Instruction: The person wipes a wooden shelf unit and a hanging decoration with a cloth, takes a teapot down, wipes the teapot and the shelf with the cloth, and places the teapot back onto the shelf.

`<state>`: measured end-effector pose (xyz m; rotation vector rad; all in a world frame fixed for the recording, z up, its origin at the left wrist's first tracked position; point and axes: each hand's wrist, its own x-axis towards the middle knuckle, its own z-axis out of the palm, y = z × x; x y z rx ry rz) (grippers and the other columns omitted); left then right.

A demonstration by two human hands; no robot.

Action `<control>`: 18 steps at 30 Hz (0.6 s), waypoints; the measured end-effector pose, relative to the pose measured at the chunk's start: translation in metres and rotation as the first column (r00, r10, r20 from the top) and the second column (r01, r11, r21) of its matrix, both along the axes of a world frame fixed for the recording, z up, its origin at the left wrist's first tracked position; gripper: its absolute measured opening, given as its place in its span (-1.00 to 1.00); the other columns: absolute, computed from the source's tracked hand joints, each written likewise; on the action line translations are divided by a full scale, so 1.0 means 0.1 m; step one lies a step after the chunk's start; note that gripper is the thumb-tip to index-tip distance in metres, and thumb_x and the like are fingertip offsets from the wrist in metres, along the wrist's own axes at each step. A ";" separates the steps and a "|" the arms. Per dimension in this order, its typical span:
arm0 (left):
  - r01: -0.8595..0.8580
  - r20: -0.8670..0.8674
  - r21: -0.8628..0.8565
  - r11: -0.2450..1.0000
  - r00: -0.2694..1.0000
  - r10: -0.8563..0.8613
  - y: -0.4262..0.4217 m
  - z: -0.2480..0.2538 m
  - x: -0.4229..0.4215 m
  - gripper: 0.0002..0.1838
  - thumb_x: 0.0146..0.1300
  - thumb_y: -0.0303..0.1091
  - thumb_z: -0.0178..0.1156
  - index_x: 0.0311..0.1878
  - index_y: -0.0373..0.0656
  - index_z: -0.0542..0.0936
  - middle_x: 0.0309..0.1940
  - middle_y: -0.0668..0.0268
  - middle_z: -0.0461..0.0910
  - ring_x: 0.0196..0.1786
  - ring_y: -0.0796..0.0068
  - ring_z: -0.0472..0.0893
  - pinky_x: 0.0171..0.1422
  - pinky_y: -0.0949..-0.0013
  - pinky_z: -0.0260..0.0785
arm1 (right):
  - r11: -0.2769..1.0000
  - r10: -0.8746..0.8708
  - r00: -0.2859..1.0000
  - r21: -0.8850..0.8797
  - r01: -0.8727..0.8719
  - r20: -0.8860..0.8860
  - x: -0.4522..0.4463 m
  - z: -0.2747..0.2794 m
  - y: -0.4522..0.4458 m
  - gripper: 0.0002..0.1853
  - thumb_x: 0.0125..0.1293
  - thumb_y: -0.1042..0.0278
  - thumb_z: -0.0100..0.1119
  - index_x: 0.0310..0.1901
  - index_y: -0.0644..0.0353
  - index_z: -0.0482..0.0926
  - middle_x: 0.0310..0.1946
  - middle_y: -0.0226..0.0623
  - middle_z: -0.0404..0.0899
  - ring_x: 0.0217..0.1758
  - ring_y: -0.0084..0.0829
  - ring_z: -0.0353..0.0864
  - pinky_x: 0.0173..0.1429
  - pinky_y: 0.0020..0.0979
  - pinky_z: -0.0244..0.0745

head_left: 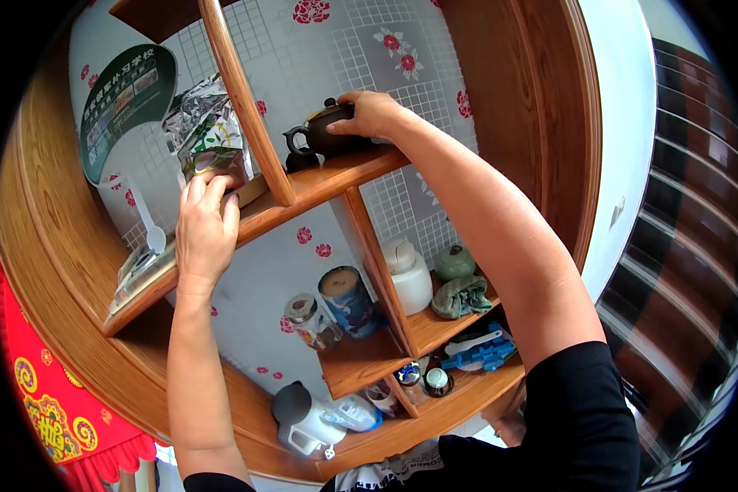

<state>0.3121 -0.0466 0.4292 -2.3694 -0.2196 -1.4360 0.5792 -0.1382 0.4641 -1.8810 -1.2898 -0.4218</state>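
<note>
A dark brown teapot with a round lid knob stands on the upper shelf, its looped handle towards the left. Over its right side lies my right hand, thumb on the front and the other fingers around the top. A small dark cup sits beside the pot, partly hidden. Left of the wooden divider, a crumpled silver foil bag with green print stands upright. My left hand has its bent fingers closed on the bag's bottom, at the shelf edge. A brown flat piece lies next to my left thumb.
A dark green fan leans behind the bag, near a white spoon. Below stand a glass jar, a blue canister, a white jar, a green lidded pot, a cloth and a kettle.
</note>
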 end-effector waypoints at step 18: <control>0.015 -0.010 -0.003 1.000 1.000 -0.015 0.04 -0.03 -0.03 -0.80 0.13 -0.46 0.06 -0.17 -0.26 0.50 -0.09 0.11 0.46 0.03 0.11 0.40 0.14 0.23 0.23 | 0.887 -0.203 0.967 0.446 0.115 0.154 0.47 -0.37 -1.34 -0.81 0.13 0.31 0.17 -0.26 0.21 0.53 -0.33 -0.17 0.61 -0.18 -0.31 0.60 -0.09 -0.38 0.49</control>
